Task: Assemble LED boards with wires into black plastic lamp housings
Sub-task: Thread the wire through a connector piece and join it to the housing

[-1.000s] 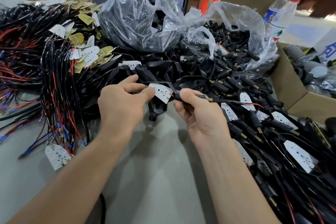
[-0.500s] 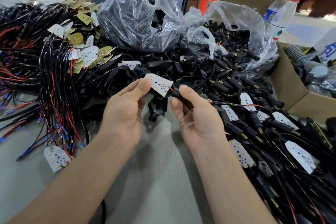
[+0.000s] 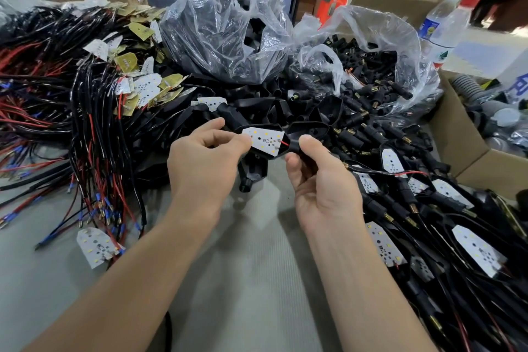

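Centre of view, above the grey surface: both hands meet on one lamp unit.

- Left hand: thumb and forefinger pinch the left edge of the LED board. The other fingers are curled loosely behind it.
- LED board: white, face up, and lying in the open mouth of a black housing. The housing's rim shows around the board's edges and its stem points down toward the surface.
- Red wire: runs from the board's right end into the black neck held by the right hand.
- Right hand: thumb and curled fingers grip that neck at the board's right tip. A black-and-red cable trails away to the right.

Surroundings:
- Left: heap of black and red wires with boards attached. One loose board lies on the surface near it.
- Behind: clear bag of black housings, with a second bag of small black connectors beside it.
- Right: pile of wired housings with boards fitted, a cardboard box and a water bottle.
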`<state>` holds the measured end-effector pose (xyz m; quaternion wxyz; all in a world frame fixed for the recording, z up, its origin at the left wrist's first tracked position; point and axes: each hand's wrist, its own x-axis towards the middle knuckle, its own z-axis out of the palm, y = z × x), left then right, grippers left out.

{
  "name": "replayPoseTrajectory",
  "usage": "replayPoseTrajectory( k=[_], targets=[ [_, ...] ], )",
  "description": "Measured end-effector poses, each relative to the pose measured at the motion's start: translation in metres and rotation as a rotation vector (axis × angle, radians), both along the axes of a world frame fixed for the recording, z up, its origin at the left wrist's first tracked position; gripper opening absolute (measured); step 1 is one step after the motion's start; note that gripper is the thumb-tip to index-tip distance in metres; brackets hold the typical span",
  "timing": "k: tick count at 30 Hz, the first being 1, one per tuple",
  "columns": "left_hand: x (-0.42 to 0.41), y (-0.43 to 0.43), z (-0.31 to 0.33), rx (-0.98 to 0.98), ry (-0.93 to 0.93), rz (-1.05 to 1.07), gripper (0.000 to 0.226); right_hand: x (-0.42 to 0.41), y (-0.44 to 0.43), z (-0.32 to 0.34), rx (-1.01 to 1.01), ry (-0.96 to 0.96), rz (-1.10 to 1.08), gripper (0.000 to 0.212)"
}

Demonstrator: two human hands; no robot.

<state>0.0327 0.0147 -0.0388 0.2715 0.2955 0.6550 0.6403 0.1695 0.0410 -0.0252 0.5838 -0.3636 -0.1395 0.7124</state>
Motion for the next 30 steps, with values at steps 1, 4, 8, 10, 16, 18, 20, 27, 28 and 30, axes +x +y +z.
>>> replayPoseTrajectory(
  k=[1,4,8,10,16,18,20,27,28,30],
  targets=[
    [-0.001,0.0,-0.001,-0.022,0.033,-0.001,0.005,0.0,0.001,-0.001,0.001,0.004,-0.004,0.03],
    [-0.003,0.001,-0.003,-0.078,0.136,-0.019,0.003,0.002,0.003,-0.001,0.011,-0.006,-0.002,0.043],
    [-0.006,0.0,-0.006,-0.09,0.279,0.017,0.013,0.005,0.004,0.0,-0.007,-0.009,0.022,0.037],
    [-0.008,0.0,-0.005,-0.039,0.317,0.032,0.027,0.006,0.005,0.0,-0.008,-0.02,0.036,0.036],
    [-0.008,0.002,0.007,0.059,-0.29,-0.459,0.022,0.006,0.004,0.002,-0.017,-0.079,0.115,0.029],
    [-0.007,0.0,0.008,0.05,-0.317,-0.473,0.021,0.006,0.004,0.002,0.01,-0.134,0.159,0.028],
    [-0.009,0.0,0.007,0.064,-0.316,-0.44,0.025,0.007,0.004,0.002,0.061,-0.171,0.204,0.031],
    [-0.016,0.003,0.007,0.097,-0.354,-0.366,0.018,0.016,0.008,0.002,0.167,-0.324,0.142,0.021],
    [-0.016,0.003,0.008,0.096,-0.363,-0.362,0.017,0.016,0.008,0.002,0.166,-0.318,0.139,0.018],
    [-0.017,0.005,0.008,0.088,-0.384,-0.351,0.016,0.017,0.009,0.001,0.151,-0.311,0.144,0.017]
  ],
)
